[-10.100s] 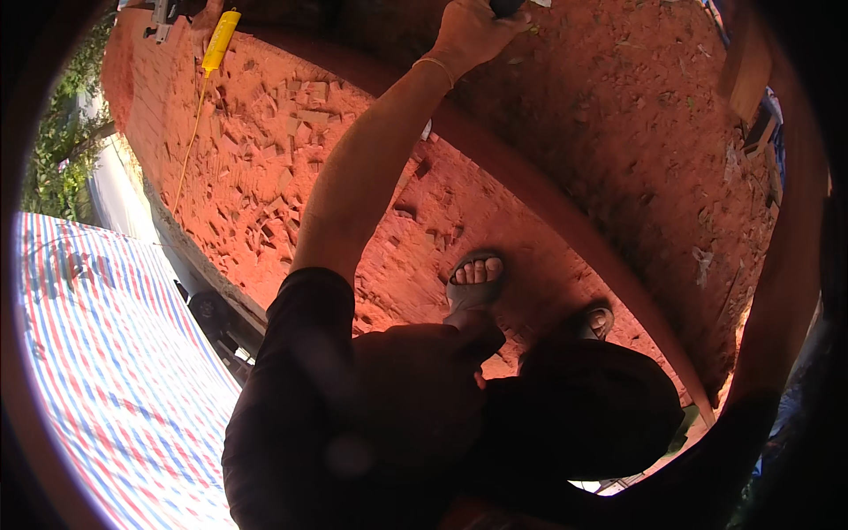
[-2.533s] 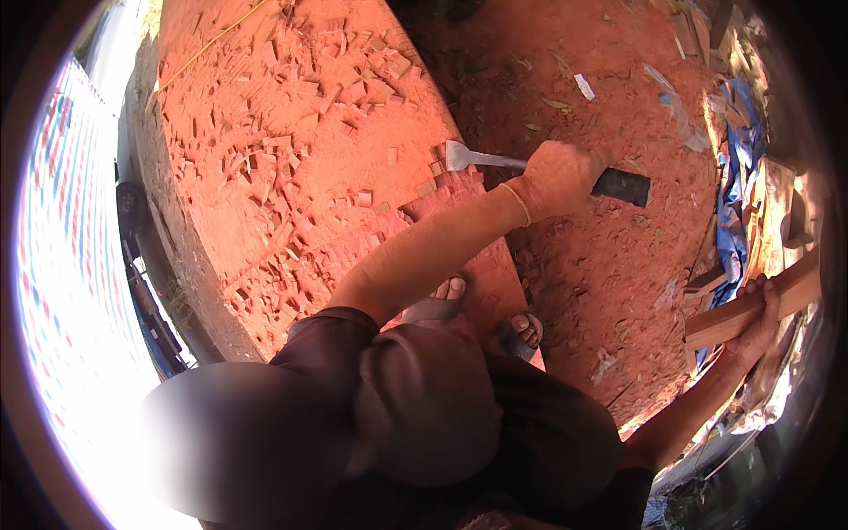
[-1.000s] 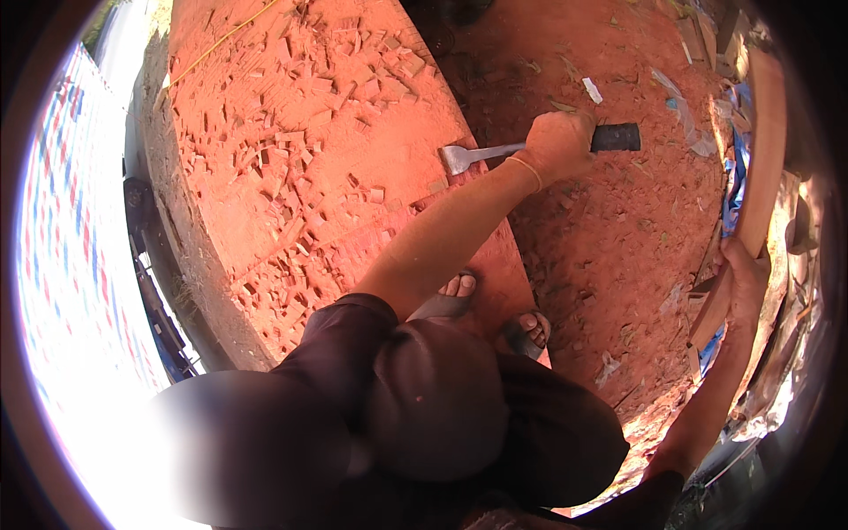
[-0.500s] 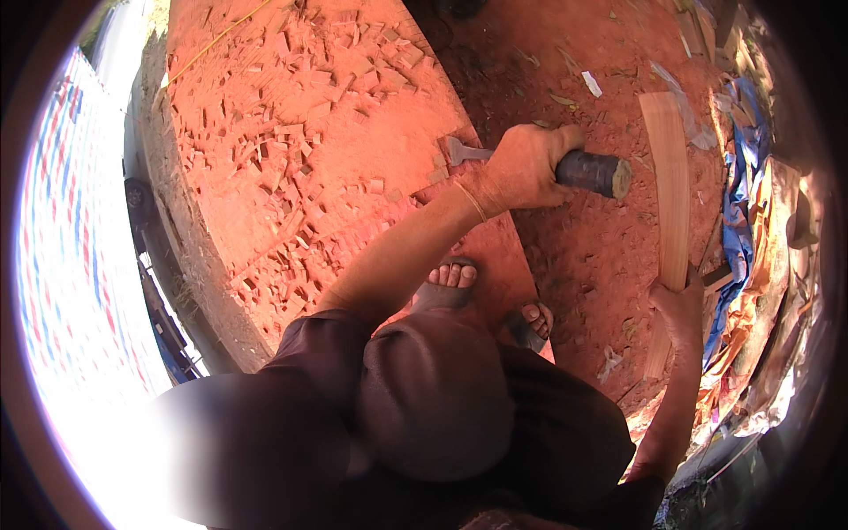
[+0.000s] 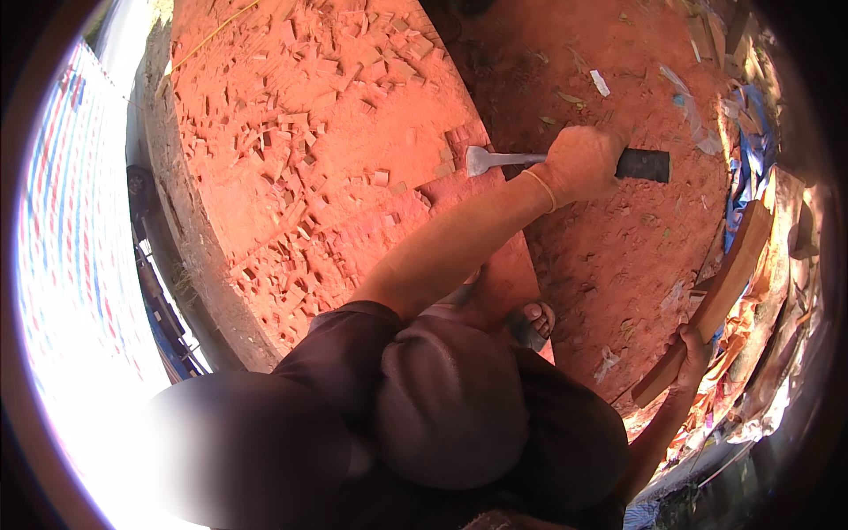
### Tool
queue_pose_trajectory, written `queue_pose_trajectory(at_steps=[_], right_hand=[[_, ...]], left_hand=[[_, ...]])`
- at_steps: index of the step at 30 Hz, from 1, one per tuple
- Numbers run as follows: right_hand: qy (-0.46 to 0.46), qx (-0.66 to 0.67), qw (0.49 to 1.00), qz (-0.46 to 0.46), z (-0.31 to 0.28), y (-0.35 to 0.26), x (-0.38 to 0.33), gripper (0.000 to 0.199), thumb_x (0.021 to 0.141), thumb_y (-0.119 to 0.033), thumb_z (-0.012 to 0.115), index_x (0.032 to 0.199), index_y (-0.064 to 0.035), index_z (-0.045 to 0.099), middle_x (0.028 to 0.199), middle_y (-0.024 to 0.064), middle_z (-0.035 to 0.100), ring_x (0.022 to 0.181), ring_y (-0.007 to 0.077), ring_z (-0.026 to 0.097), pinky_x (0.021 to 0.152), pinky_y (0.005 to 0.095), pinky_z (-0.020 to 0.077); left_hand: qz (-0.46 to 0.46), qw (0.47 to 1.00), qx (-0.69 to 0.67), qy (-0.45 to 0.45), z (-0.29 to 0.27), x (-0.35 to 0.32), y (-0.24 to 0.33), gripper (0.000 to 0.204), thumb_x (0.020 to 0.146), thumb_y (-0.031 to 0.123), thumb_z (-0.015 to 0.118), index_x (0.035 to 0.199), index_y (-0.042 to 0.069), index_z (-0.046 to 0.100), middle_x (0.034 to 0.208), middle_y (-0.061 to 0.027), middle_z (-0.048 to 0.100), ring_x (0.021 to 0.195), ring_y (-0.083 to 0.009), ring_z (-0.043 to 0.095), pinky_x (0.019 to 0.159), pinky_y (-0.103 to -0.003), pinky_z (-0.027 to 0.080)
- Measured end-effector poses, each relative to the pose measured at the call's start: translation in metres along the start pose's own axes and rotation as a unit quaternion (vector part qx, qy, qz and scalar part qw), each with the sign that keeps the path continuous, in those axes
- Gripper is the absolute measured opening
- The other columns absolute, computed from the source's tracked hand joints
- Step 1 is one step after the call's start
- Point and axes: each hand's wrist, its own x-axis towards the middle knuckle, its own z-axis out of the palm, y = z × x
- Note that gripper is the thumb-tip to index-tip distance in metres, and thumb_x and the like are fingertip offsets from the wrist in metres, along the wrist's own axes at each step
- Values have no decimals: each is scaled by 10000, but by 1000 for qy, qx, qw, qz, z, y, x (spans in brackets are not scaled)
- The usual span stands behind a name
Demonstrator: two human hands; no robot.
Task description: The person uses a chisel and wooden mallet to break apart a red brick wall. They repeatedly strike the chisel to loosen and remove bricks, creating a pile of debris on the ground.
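My left hand [image 5: 585,163] is wrapped round the black-taped handle of a chisel [image 5: 643,165]. The steel shaft runs left from my fist, and its flared blade rests at a notch in the right edge of a large, red-dusted wooden board [image 5: 402,128]. At the far right, my right hand [image 5: 693,356] grips a long, flat wooden plank [image 5: 735,272] near its lower end. The plank tilts up and to the right, apart from the chisel. Between the blade and my left forearm, part of the board is cut into shallow steps.
Small wood chips [image 5: 287,141] lie all over the board. My sandalled foot [image 5: 533,325] stands by its right edge. Red earth [image 5: 609,247] lies beyond, with a white scrap [image 5: 600,83]. Blue sheeting [image 5: 751,132] and scrap wood line the right side; a striped tarp [image 5: 84,238] hangs at left.
My right hand has swung the plank from nearly upright to a tilt toward the right, away from the chisel. My left hand has shifted right, and more of the chisel's shaft and blade shows.
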Motion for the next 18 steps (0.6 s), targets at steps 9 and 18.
queue_pose_trajectory(at_steps=[9, 18], right_hand=[[51, 137, 985, -89, -34, 18, -7, 492, 822, -197, 780, 1220, 5, 576, 954, 94, 668, 843, 187, 659, 722, 336, 562], [139, 272, 947, -94, 87, -94, -1, 256, 883, -218, 701, 990, -9, 600, 825, 52, 607, 773, 171, 594, 771, 338, 506]], left_hand=[[-28, 999, 22, -32, 15, 7, -6, 349, 630, 175, 790, 918, 51, 639, 734, -167, 690, 772, -387, 704, 696, -487, 552], [-23, 999, 32, -16, 23, 3, -3, 346, 663, 171, 769, 961, 60, 634, 759, -168, 698, 770, -388, 704, 702, -488, 550]])
